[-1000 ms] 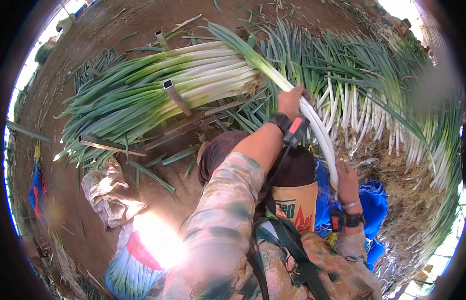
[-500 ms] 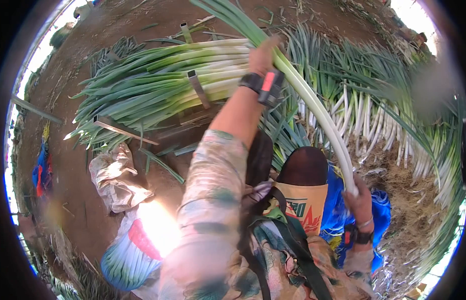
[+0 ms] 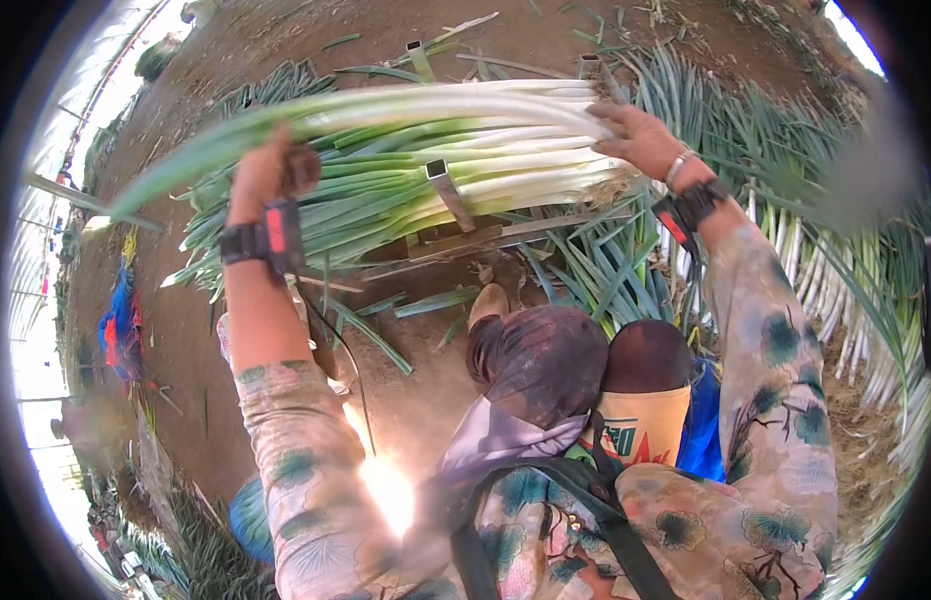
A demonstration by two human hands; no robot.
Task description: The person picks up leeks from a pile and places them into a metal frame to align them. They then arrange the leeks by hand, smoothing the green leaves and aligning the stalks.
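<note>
A long green onion (image 3: 456, 100) stretches almost level between my two hands, over a pile of green onions (image 3: 526, 155). My right hand (image 3: 641, 138) grips its white root end. Farther along, my left hand (image 3: 271, 175) is closed around its green leaf part, and the leaf tips are blurred by motion. The pile lies with white ends to the right and leaves to the left. It rests in a metal rack (image 3: 451, 195) with square-tube uprights. Some roots show at the pile's right end.
More green onions (image 3: 786, 240) lie in a broad heap on the right, roots toward me. Loose leaves (image 3: 376, 335) are scattered on the brown soil (image 3: 426, 380). A blue and red bundle (image 3: 121, 325) is at the left. My knees (image 3: 646, 355) are in front of the rack.
The onion has swung from a steep slant to nearly level over the pile. My left hand moved left along it to the leaves; my right hand rose from low right with the root end.
</note>
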